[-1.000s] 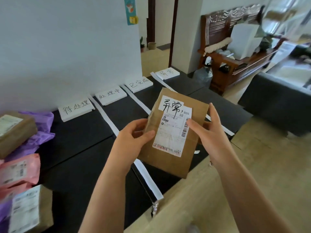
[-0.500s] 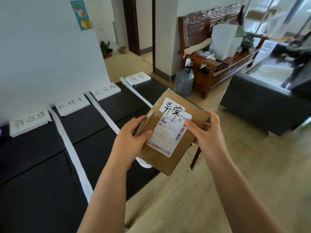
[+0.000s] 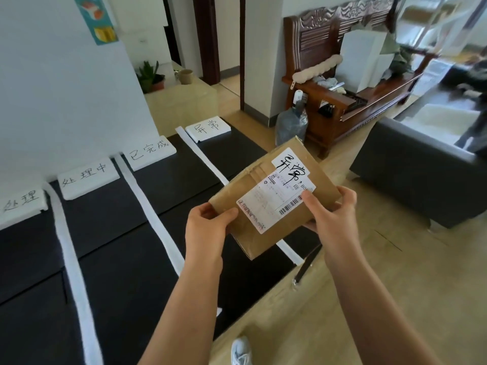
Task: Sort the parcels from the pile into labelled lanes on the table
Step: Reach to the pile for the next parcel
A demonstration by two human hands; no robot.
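Head view: one parcel (image 3: 274, 201) in the grip of two hands, left hand (image 3: 205, 230), right hand (image 3: 334, 219); four lane labels (image 3: 208, 129).

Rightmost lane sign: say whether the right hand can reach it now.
Likely not yet: the right hand and left hand both grip the parcel, though the lane to the sign looks unblocked.

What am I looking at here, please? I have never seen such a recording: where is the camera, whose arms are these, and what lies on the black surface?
No machine is here: a person wears one camera on the head, looking forward and down, so both arms enter from below. The left hand and right hand hold a brown parcel above the black table. White strips divide the table into lanes, and a white card with handwriting marks each lane's far end. The parcel's handwritten sticker matches the rightmost card.
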